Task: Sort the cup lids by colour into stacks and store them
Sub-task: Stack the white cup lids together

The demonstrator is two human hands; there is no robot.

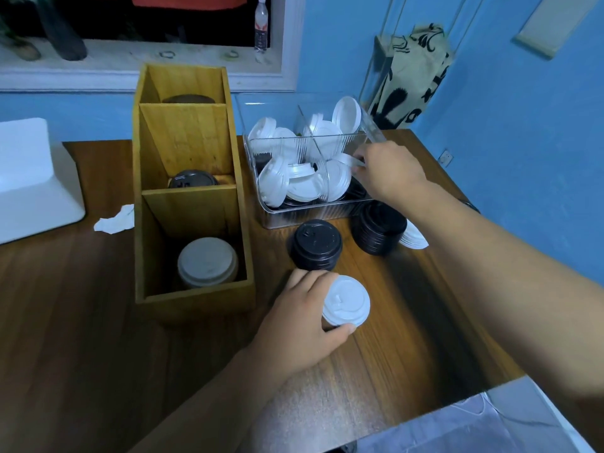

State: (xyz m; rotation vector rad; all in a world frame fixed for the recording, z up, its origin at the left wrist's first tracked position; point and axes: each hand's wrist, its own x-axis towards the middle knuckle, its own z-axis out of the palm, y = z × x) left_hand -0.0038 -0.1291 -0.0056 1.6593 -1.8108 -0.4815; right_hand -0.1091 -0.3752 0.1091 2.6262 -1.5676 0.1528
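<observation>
My left hand [300, 318] grips a stack of white lids [347, 305] on the wooden table [81, 322]. My right hand [389, 171] reaches into the clear plastic bin [310, 214] and pinches a white lid [351, 158] at the bin's right side. The bin holds several loose white lids [294, 181] over black ones. Two stacks of black lids [316, 244] [379, 230] stand in front of the bin. A few white lids [414, 238] lie behind the right black stack.
A wooden three-compartment holder [192, 191] stands left of the bin: white lids [207, 261] in the near slot, dark lids [192, 179] in the middle slot. A crumpled tissue [114, 220] and a white box [32, 178] lie at left. Blue wall behind.
</observation>
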